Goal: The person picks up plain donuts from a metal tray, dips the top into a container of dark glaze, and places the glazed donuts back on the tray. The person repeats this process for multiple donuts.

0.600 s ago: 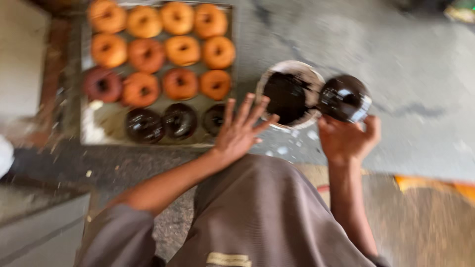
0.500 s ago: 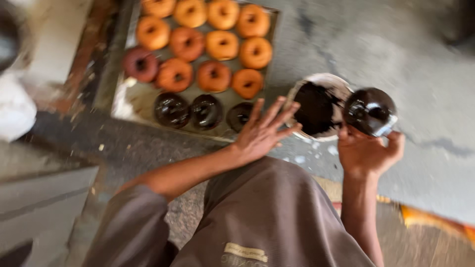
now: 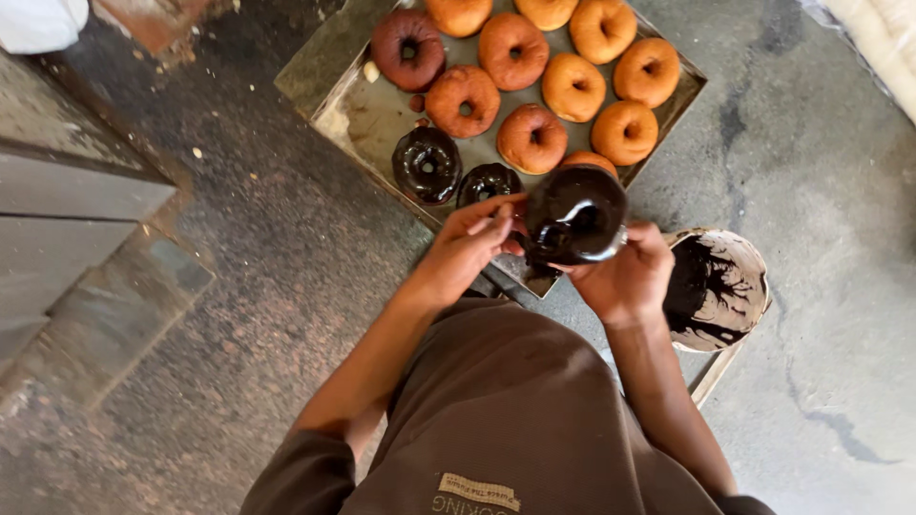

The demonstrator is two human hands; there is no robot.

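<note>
Gripping a glossy chocolate-coated ring doughnut (image 3: pixel 575 215), both hands' fingers (image 3: pixel 496 212) clamp it over the dented metal tray (image 3: pixel 367 110); the smeared round chocolate bowl (image 3: pixel 718 288) sits at four o'clock.

Sitting in the tray (image 3: pixel 355 113) at upper centre: doughnuts (image 3: pixel 531 138); lying at right, beside the hands: bowl (image 3: pixel 718 289).

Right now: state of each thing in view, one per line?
Glazed donut: chocolate-coated, wet, held over the tray between both hands.
Left hand: fingertips on the donut's edge.
Right hand: grip closed under the donut.
Bowl: chocolate smeared inside, mostly scraped down.
Tray: on the floor, two glazed donuts, the rest plain.
</note>
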